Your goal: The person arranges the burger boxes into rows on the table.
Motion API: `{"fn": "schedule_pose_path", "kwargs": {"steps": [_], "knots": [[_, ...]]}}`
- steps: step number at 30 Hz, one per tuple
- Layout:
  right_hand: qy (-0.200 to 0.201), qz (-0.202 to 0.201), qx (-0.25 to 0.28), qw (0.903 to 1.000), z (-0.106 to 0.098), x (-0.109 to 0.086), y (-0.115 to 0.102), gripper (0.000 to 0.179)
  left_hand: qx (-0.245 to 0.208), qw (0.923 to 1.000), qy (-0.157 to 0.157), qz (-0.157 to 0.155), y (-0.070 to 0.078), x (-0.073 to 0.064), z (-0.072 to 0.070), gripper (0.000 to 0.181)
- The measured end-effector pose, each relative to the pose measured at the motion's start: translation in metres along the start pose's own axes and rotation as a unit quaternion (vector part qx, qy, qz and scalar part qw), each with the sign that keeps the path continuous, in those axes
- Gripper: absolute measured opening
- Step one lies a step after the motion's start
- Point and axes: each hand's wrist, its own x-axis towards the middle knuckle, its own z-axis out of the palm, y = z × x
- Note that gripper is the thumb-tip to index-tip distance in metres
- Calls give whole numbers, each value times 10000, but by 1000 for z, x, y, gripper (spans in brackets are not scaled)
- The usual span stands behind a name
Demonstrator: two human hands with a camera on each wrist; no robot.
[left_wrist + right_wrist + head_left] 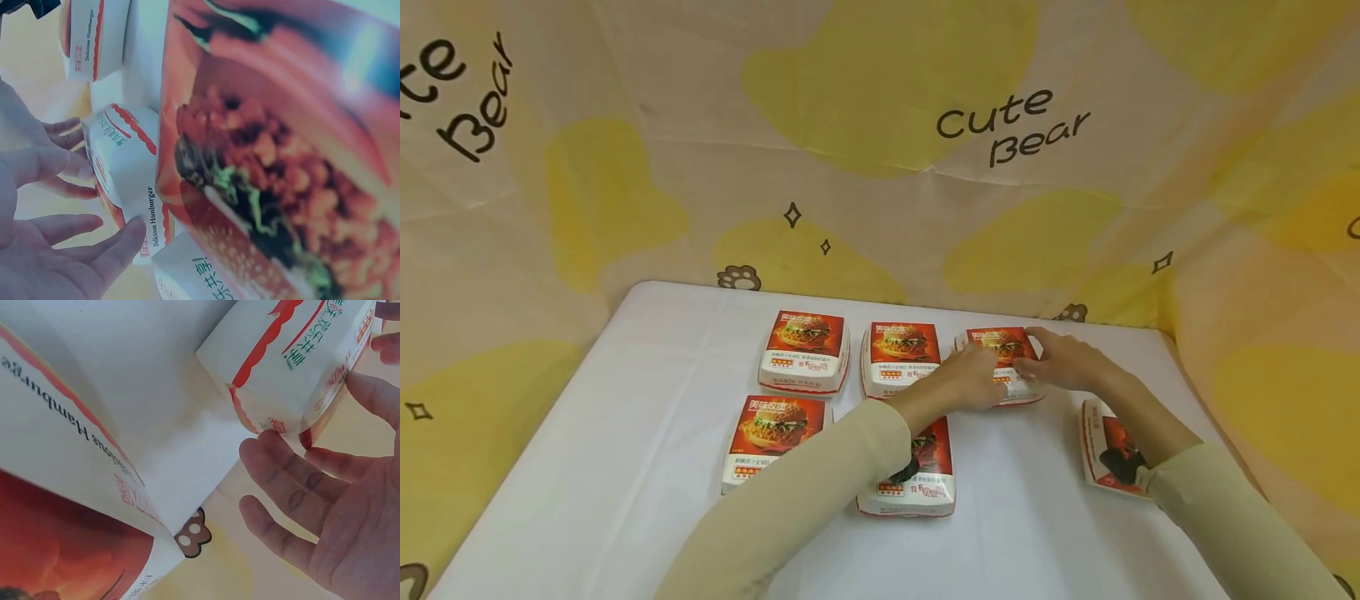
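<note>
Six printed burger boxes show in the head view. Both hands are at the back-right burger box [1015, 392], which has a red burger picture on its lid. My left hand [973, 377] grips its left side, fingers over the lid and thumb toward the front. My right hand [1063, 360] holds its right end, thumb by the lid edge. In the right wrist view, fingertips [256, 453] meet the lower corner of the white burger box [306, 369]. The left wrist view shows fingers and a thumb around the same box [125, 162].
Left along the back row stand the middle burger box [901, 350] and the left burger box [803, 354]. The front row has two more, a left one [771, 425] and one under my left forearm [906, 496]. Another box [1108, 446] lies by my right wrist on the white table [625, 467].
</note>
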Motion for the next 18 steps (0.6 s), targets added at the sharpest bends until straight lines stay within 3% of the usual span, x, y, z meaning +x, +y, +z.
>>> {"fn": "schedule_pose_path", "kwargs": {"steps": [6, 18], "knots": [[15, -12, -19, 10000, 1, -2, -1, 75, -131, 9993, -164, -310, -2, -3, -1, 20], [3, 21, -40, 10000, 4, -4, -3, 75, -207, 9986, -307, -386, -5, -2, 0, 21]]}}
